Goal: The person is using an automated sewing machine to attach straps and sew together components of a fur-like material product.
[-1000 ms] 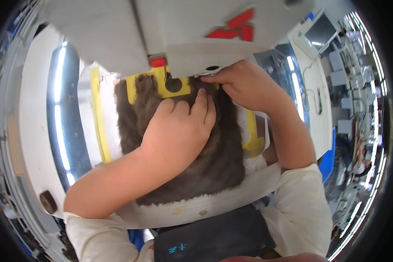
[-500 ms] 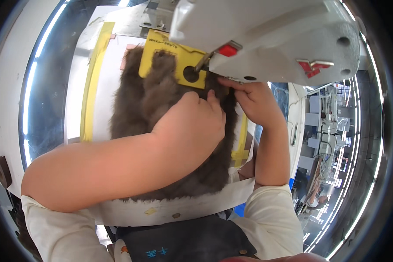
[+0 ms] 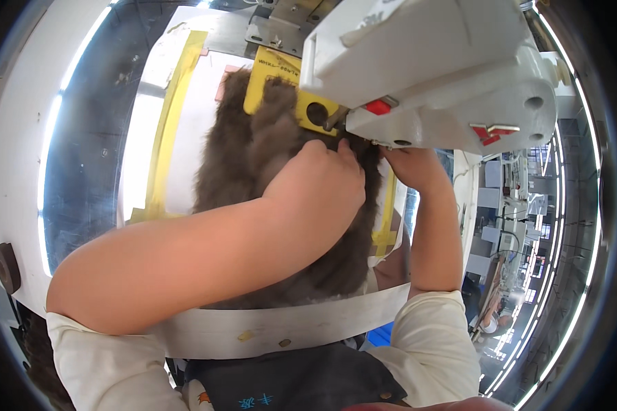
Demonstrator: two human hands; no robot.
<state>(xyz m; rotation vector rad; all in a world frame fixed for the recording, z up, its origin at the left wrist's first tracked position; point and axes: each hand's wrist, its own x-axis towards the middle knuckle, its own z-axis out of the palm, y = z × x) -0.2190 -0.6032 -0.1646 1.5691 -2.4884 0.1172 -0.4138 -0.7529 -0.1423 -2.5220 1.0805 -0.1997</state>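
A brown fur piece point(image 3: 230, 151) lies on the white work surface beneath a sewing machine head point(image 3: 425, 75). My left hand point(image 3: 322, 181) rests on the fur's right part, its fingers mostly curled and pressed into the pile, the index finger pointing toward the machine's needle area. A yellow plate point(image 3: 274, 65) with a round hole covers the fur's far edge beside the machine. My right hand point(image 3: 411, 166) is at the fur's far right edge, close under the machine head. Its fingertips are hidden there, so their grip does not show.
Yellow tape point(image 3: 168, 130) runs along the white sheet's left side. A curved white strip point(image 3: 288, 332) crosses in front of my dark apron point(image 3: 288, 380). At the far left is a dark roll point(image 3: 7, 267). Other workbenches and a person point(image 3: 497, 322) appear at the right.
The fur, plate and machine appear shifted rightward in the picture. My right hand's fingers, partly visible before, are now tucked under the machine head. The left hand stays on the fur.
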